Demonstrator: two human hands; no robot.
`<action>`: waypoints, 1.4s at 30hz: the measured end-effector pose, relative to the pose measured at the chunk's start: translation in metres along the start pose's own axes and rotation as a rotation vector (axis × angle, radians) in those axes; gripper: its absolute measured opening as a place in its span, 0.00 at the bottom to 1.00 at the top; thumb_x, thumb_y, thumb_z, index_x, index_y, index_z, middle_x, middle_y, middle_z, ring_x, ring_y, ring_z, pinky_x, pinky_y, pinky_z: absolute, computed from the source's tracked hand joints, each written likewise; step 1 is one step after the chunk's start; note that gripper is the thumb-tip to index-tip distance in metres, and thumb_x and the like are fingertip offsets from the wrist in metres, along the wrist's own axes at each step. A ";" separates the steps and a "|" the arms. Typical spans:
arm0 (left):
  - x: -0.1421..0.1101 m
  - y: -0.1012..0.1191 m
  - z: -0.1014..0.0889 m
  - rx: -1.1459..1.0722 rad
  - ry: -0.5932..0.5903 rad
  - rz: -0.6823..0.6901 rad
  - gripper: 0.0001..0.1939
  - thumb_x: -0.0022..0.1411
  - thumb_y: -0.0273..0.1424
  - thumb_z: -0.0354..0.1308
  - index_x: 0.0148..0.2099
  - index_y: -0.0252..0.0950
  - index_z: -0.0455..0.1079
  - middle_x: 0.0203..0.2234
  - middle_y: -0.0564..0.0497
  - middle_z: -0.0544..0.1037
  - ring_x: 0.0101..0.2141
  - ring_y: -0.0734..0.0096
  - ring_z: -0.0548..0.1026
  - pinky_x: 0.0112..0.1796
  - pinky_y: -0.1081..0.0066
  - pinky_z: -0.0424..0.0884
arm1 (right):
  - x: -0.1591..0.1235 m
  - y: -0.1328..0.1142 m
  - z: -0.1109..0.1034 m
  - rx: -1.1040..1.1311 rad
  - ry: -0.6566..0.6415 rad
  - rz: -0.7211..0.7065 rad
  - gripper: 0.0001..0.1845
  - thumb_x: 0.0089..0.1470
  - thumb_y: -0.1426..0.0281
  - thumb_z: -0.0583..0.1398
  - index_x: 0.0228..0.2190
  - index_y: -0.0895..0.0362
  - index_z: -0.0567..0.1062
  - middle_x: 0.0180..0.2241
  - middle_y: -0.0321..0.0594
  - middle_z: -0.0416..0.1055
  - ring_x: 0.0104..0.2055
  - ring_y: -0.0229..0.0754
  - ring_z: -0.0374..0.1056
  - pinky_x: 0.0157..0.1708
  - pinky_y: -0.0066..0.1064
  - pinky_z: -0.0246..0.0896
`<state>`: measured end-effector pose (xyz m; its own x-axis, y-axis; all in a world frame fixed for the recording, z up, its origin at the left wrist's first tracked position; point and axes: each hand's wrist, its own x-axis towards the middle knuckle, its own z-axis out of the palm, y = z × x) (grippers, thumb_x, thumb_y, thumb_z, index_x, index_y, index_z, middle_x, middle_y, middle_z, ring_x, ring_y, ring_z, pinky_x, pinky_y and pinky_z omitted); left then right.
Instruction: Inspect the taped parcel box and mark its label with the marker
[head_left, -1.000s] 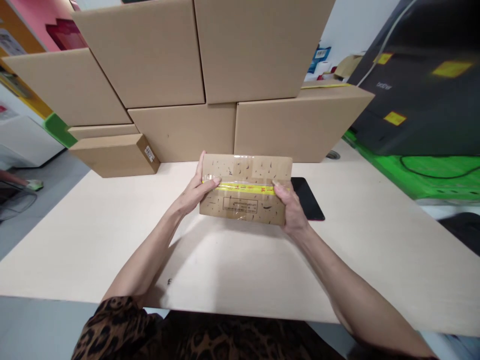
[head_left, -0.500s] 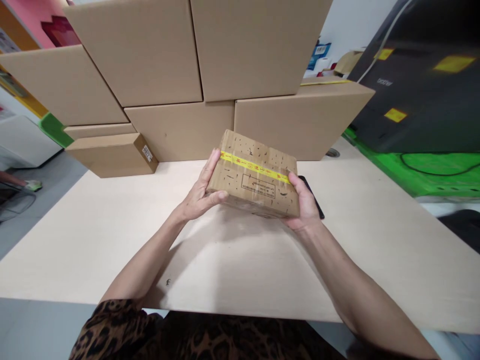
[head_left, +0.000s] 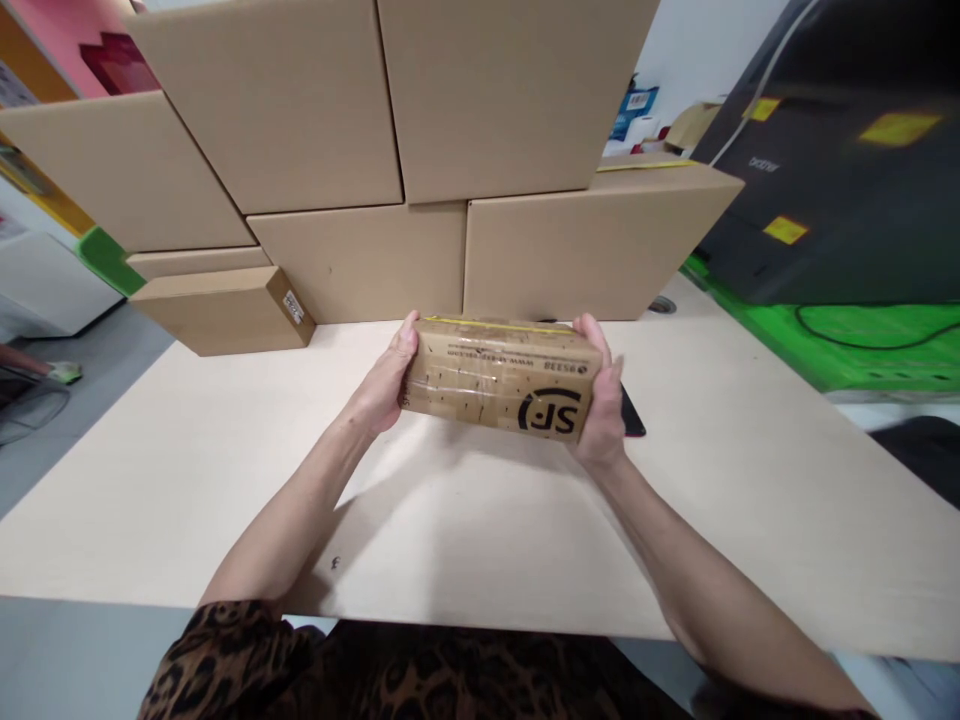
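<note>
A small brown cardboard parcel (head_left: 495,380) is held above the pale table (head_left: 187,470), its long side with a black logo and clear tape facing me. My left hand (head_left: 384,385) grips its left end, thumb on top. Its right end is clasped by my right hand (head_left: 604,405), fingers wrapped round the edge. A strip of yellow tape runs along the parcel's top edge.
Large plain cardboard boxes (head_left: 360,260) are stacked along the table's far side, with a smaller labelled box (head_left: 225,310) at the left. A dark flat phone (head_left: 631,418) lies under my right hand. A black printer (head_left: 832,170) stands on a green surface at right.
Both hands have rolled the parcel towards me: the taped face with the yellow strip has tipped up and away, and the logo side now faces me.
</note>
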<state>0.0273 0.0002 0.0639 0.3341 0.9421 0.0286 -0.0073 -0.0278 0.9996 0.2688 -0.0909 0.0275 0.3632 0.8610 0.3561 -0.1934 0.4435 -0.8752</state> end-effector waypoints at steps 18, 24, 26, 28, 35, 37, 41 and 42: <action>-0.021 0.023 -0.009 0.379 -0.326 0.373 0.77 0.44 0.62 0.75 0.81 0.56 0.28 0.78 0.40 0.48 0.76 0.31 0.49 0.67 0.32 0.58 | 0.018 -0.012 -0.005 0.145 0.121 0.223 0.19 0.55 0.54 0.65 0.46 0.45 0.81 0.56 0.35 0.80 0.67 0.55 0.69 0.66 0.54 0.66; -0.027 0.019 0.003 0.532 -0.163 0.540 0.77 0.47 0.57 0.76 0.81 0.49 0.27 0.76 0.36 0.50 0.74 0.33 0.53 0.71 0.38 0.54 | 0.022 -0.009 -0.018 -0.076 0.142 0.144 0.27 0.59 0.51 0.64 0.57 0.43 0.77 0.62 0.37 0.76 0.72 0.57 0.63 0.70 0.60 0.59; -0.028 0.016 0.008 0.583 -0.101 0.622 0.76 0.46 0.59 0.75 0.81 0.48 0.29 0.75 0.35 0.50 0.72 0.34 0.56 0.70 0.39 0.55 | 0.024 -0.006 -0.024 -0.373 0.125 -0.049 0.28 0.63 0.48 0.60 0.60 0.45 0.76 0.68 0.39 0.70 0.75 0.57 0.58 0.73 0.62 0.52; -0.030 0.015 0.013 0.649 -0.051 0.697 0.78 0.43 0.61 0.75 0.81 0.47 0.30 0.74 0.35 0.51 0.70 0.33 0.58 0.68 0.39 0.58 | 0.023 -0.005 -0.028 -0.698 0.068 -0.268 0.29 0.68 0.49 0.55 0.62 0.48 0.76 0.71 0.42 0.66 0.77 0.57 0.55 0.75 0.62 0.46; -0.045 0.021 0.036 0.798 0.079 0.778 0.76 0.47 0.62 0.73 0.81 0.46 0.29 0.66 0.35 0.60 0.65 0.38 0.63 0.63 0.39 0.63 | -0.010 -0.025 -0.001 -1.046 -0.248 -0.743 0.35 0.75 0.54 0.44 0.76 0.52 0.50 0.73 0.53 0.62 0.76 0.56 0.58 0.73 0.61 0.52; -0.051 0.023 0.042 0.810 0.092 0.813 0.75 0.47 0.62 0.73 0.81 0.45 0.29 0.66 0.35 0.60 0.64 0.39 0.63 0.63 0.40 0.64 | -0.021 -0.032 0.009 -1.041 -0.319 -0.831 0.40 0.74 0.51 0.45 0.77 0.55 0.45 0.74 0.54 0.59 0.78 0.56 0.52 0.74 0.59 0.51; -0.060 0.022 0.048 0.816 0.106 0.866 0.74 0.48 0.59 0.73 0.81 0.45 0.31 0.65 0.35 0.61 0.64 0.40 0.64 0.62 0.42 0.66 | -0.030 -0.037 0.018 -1.007 -0.439 -1.018 0.42 0.73 0.50 0.49 0.77 0.54 0.45 0.69 0.47 0.69 0.80 0.50 0.47 0.78 0.53 0.44; -0.061 0.021 0.048 0.810 0.109 0.866 0.74 0.47 0.58 0.74 0.81 0.45 0.32 0.65 0.35 0.61 0.64 0.40 0.65 0.62 0.42 0.66 | -0.029 -0.036 0.016 -0.999 -0.446 -1.040 0.40 0.73 0.51 0.49 0.77 0.53 0.45 0.68 0.45 0.71 0.80 0.48 0.48 0.78 0.51 0.42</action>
<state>0.0516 -0.0736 0.0832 0.4288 0.5282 0.7329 0.4197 -0.8349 0.3561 0.2507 -0.1278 0.0543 -0.3898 0.3634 0.8462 0.7169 0.6965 0.0312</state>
